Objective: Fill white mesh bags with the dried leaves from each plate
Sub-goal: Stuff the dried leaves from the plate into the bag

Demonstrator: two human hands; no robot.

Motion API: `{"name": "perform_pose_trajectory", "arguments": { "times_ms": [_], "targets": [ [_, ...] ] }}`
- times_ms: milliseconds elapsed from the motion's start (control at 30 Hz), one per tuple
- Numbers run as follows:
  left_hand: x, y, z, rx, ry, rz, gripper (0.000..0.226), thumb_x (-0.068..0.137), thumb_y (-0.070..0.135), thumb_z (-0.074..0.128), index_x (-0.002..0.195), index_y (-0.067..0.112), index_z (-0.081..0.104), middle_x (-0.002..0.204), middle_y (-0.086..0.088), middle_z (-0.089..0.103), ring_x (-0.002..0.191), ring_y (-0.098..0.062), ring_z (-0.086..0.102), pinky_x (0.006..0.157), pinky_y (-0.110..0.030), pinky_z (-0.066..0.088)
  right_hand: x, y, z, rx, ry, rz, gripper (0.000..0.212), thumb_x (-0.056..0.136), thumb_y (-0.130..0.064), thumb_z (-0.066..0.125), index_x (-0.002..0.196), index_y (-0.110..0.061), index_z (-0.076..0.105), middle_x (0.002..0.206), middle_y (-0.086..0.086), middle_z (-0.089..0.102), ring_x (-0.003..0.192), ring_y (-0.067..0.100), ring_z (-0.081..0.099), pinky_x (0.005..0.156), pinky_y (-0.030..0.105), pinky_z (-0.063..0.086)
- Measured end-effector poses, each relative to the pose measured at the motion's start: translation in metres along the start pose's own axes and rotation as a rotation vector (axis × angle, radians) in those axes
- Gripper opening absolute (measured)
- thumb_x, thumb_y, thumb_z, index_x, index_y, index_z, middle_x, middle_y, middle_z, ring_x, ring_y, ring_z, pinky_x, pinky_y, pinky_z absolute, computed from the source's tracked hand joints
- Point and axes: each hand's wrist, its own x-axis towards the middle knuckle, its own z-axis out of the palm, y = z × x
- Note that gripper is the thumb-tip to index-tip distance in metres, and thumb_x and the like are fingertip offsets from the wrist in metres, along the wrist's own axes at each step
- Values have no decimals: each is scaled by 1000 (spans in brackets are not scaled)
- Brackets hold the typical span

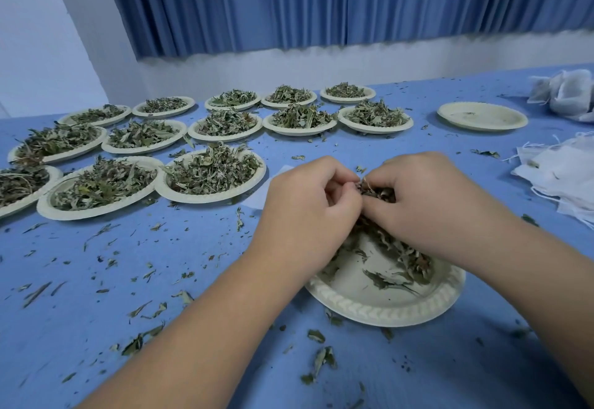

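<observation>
I am working with both hands close together over a pale plate sitting right under my wrists on the blue bench. My right hand is gripping a clump of dried leaves, fingers curled round it, and holding it up against my left hand. The left fingers are curled in tight against that clump; I cannot tell what they are pinching, since my knuckles are covering it. A pale patch is showing just beyond my left hand, possibly a mesh bag, though it is too hidden to be sure. More leaves are lying on the plate beneath my right palm, and part of the plate's middle is showing bare.

To the left of my left hand and beyond it, rows of full plates are standing heaped with leaves. Loose leaf scraps are lying scattered over the bench near my left forearm. Well beyond my right hand an empty plate is sitting alone. Out to the right of my right hand a pile of white mesh bags is lying flat with strings trailing, and farther off another white heap is bunched up. A blue curtain is hanging behind the bench.
</observation>
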Motion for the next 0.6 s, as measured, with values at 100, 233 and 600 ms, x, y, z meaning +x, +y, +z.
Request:
{"name": "perform_pose_trajectory", "arguments": {
  "times_ms": [100,233,600],
  "targets": [
    [0,0,0,-53,-8,-52,21,84,11,63,73,28,67,68,12,65,53,0,53,52,-10,41,0,2,2,45,-9,-26,29,87,-32,58,60,-21,59,57,-3,49,60,9,46,56,26,36],
    [1,0,-2,-54,-4,-61,16,83,12,64,73,25,66,69,7,66,55,-8,57,53,-18,45,-2,5,-3,183,-52,-30,21,86,-38,55,87,-26,72,77,-4,66,75,7,55,69,28,41],
    [1,0,-3,-121,18,-138,18,82,15,66,70,29,67,71,7,67,63,-11,63,61,-28,53,7,7,8,354,107,140,14,69,-35,77,71,-29,65,59,-11,61,54,3,48,55,21,39]
  ]
}}
